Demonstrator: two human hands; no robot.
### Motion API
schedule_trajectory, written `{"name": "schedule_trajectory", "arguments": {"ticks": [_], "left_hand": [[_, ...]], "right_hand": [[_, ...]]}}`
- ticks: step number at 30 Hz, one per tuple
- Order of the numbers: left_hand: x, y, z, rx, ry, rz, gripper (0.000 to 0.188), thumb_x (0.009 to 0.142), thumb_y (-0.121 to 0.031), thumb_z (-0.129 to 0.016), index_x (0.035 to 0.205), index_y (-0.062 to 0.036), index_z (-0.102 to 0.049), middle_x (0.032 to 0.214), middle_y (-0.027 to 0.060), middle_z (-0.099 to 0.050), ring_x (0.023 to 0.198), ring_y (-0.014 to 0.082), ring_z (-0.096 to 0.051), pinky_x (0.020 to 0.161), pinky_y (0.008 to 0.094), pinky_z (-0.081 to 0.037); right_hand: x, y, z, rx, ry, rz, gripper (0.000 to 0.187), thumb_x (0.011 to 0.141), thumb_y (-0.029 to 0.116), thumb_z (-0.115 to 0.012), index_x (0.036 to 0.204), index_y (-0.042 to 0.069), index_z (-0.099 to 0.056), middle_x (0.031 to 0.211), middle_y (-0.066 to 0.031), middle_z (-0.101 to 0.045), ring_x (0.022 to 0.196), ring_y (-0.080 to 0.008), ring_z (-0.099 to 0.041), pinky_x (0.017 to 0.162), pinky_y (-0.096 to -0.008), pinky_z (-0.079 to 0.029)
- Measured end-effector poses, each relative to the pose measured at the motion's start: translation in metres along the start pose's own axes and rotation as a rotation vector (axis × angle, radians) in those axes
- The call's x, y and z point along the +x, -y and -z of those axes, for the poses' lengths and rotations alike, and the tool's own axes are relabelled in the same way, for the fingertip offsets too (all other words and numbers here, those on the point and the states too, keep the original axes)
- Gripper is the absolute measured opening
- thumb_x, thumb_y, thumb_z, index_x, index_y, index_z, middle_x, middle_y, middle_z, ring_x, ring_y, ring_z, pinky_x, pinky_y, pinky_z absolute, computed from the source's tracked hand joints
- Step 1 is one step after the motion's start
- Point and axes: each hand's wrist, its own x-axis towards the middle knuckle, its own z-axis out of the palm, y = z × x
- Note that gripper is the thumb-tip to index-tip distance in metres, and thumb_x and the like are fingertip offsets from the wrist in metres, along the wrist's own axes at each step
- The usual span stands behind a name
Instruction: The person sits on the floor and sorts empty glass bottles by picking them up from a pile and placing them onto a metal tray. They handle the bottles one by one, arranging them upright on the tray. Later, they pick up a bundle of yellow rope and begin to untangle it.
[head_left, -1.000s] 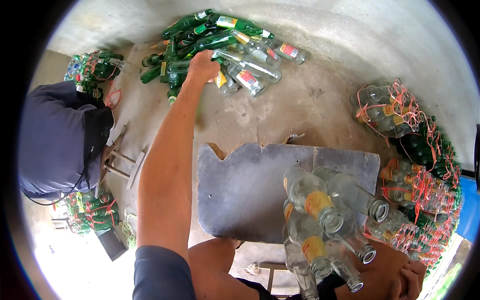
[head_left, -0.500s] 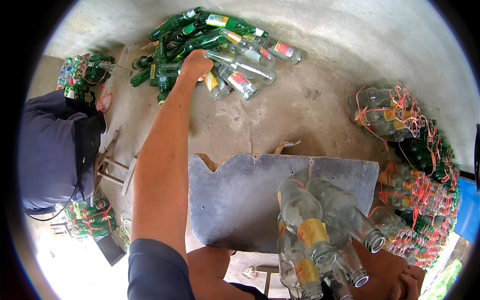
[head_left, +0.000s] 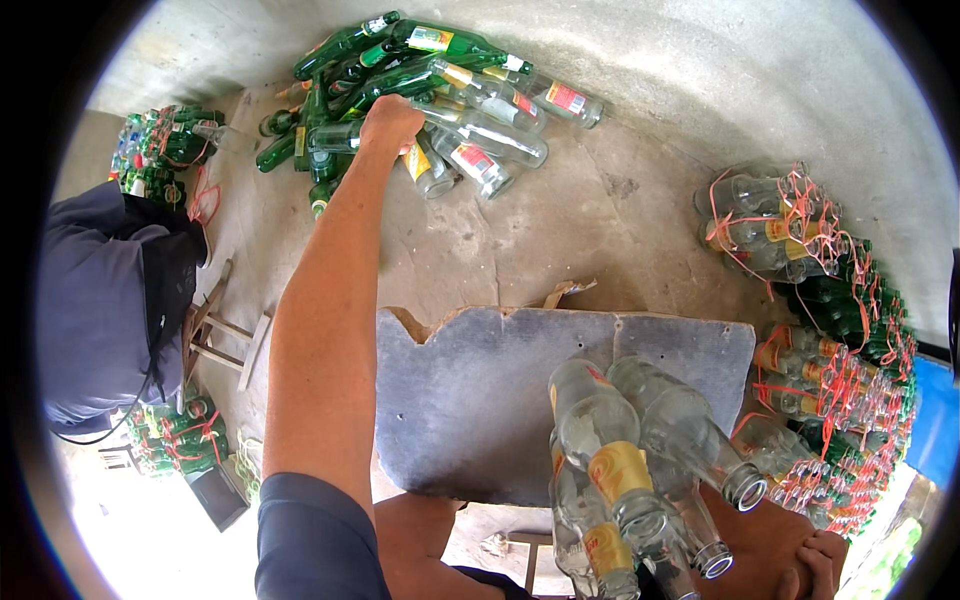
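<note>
My left arm stretches far forward to a heap of glass bottles on the floor. There my left hand (head_left: 392, 124) is curled closed around the neck end of a clear glass bottle (head_left: 488, 136); the fingertips are partly hidden. Beside it lie a yellow-labelled clear bottle (head_left: 428, 172) and several green bottles (head_left: 318, 125). At the lower right my right hand (head_left: 822, 562) rests by my bare leg, fingers bent in, with nothing visible in it. Close to me, several clear bottles with yellow labels (head_left: 620, 468) lie stacked on the right part of a dark grey board (head_left: 470, 385), mouths toward me.
Bundles of bottles tied with red strips (head_left: 775, 225) line the right wall. More tied green bottles (head_left: 180, 135) stand at the far left. A person in dark clothing (head_left: 115, 310) is at the left beside a wooden stool (head_left: 225, 340). A blue panel (head_left: 935, 415) is at the right edge.
The view has shifted very slightly. My left hand stays at the same spot on the heap, and the stacked bottles and right hand keep their places.
</note>
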Motion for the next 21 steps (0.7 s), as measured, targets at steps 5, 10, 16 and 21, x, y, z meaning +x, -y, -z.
{"name": "schedule_trajectory", "arguments": {"ticks": [5, 10, 16, 21], "left_hand": [[-0.031, -0.011, -0.013, -0.179, -0.111, -0.038, 0.017, 0.091, -0.014, -0.064, 0.098, -0.0014, -0.072, 0.080, 0.0104, -0.076, 0.064, 0.0199, -0.076, 0.056, 0.0321, -0.059], [-0.039, -0.007, -0.022, -0.288, -0.185, -0.104, 0.020, 0.091, -0.021, -0.072, 0.092, -0.0010, -0.072, 0.083, 0.0119, -0.078, 0.066, 0.0199, -0.077, 0.060, 0.0317, -0.060], [-0.053, -0.009, -0.039, -0.269, -0.228, -0.158, 0.025, 0.088, -0.026, -0.078, 0.089, -0.0016, -0.072, 0.081, 0.0122, -0.077, 0.069, 0.0245, -0.077, 0.076, 0.0381, -0.060], [-0.056, -0.003, -0.045, -0.186, -0.299, -0.183, 0.027, 0.085, -0.030, -0.080, 0.089, -0.0036, -0.074, 0.092, 0.0132, -0.078, 0.098, 0.0352, -0.073, 0.091, 0.0453, -0.056]], "right_hand": [[0.000, 0.007, -0.002, 0.014, -0.035, -0.008, 0.025, 0.091, 0.019, -0.071, 0.100, -0.003, -0.076, 0.100, -0.0215, -0.076, 0.096, -0.0400, -0.072, 0.089, -0.0485, -0.056], [0.000, 0.009, 0.000, 0.031, -0.022, 0.002, 0.024, 0.091, 0.019, -0.071, 0.099, -0.004, -0.075, 0.100, -0.0222, -0.075, 0.095, -0.0403, -0.072, 0.089, -0.0493, -0.057], [-0.016, 0.002, 0.002, 0.018, -0.053, 0.015, 0.029, 0.093, 0.021, -0.072, 0.104, -0.006, -0.075, 0.104, -0.0231, -0.074, 0.099, -0.0409, -0.072, 0.093, -0.0509, -0.056], [-0.017, 0.004, 0.003, 0.040, -0.068, 0.036, 0.027, 0.093, 0.019, -0.070, 0.103, -0.006, -0.075, 0.103, -0.0234, -0.074, 0.098, -0.0418, -0.072, 0.091, -0.0512, -0.056]]}}
